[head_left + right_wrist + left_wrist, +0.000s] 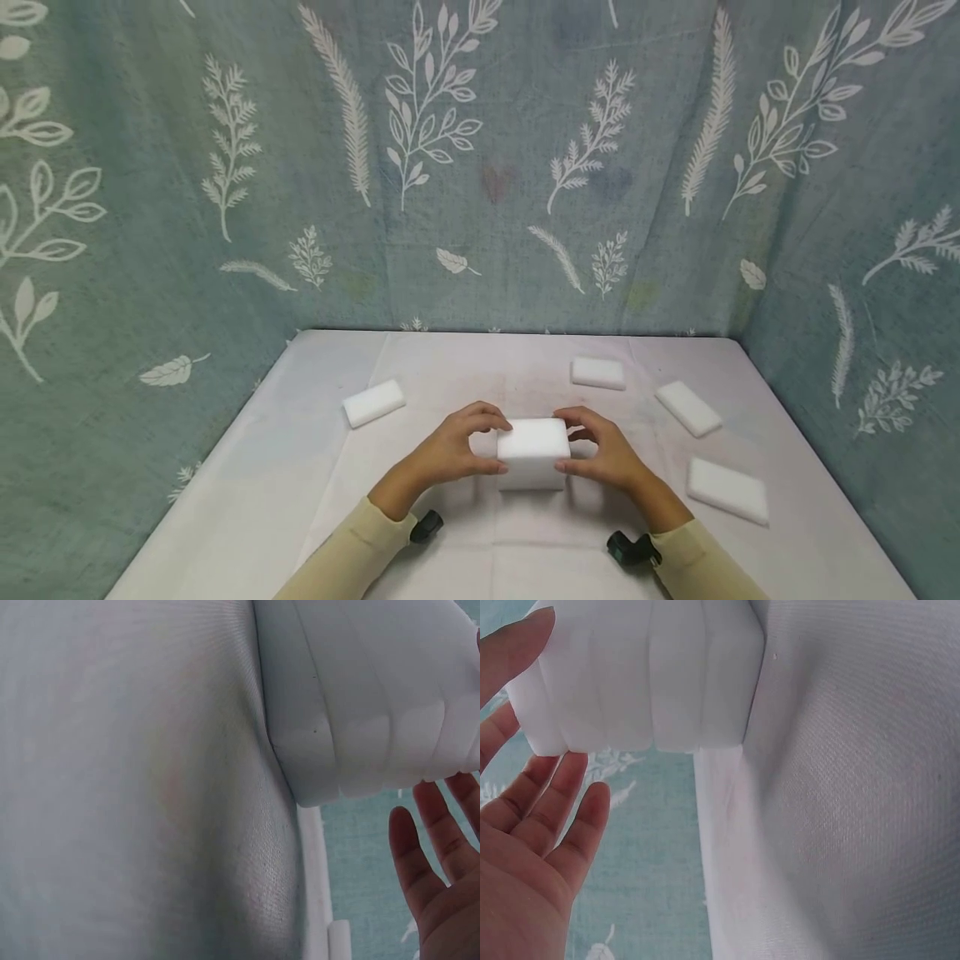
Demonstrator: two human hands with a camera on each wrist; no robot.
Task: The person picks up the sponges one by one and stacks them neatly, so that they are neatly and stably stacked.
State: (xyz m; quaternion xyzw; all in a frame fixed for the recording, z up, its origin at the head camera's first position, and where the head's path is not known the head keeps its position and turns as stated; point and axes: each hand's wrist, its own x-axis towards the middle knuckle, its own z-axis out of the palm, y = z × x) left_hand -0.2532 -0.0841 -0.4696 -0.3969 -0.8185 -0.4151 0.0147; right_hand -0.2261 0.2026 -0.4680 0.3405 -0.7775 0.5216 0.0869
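Observation:
A stack of several white sponge blocks (531,477) stands on the table in front of me, with long faces lying flat on one another. My left hand (453,446) grips the left end of the top sponge (533,435), thumb at the near corner and fingers at the far one. At the right end, my right hand (609,454) holds the same sponge in a matching way. Both wrist views show the seams between the layers; some lower fingers of the left hand (536,847) and right hand (446,900) spread beside the stack.
One loose white sponge (373,403) lies to the left on the white-covered table (315,450). Three more lie on the right: one at the back (597,372), a slanted one (688,408) and a nearer one (727,490). A leaf-patterned curtain (487,250) surrounds the table.

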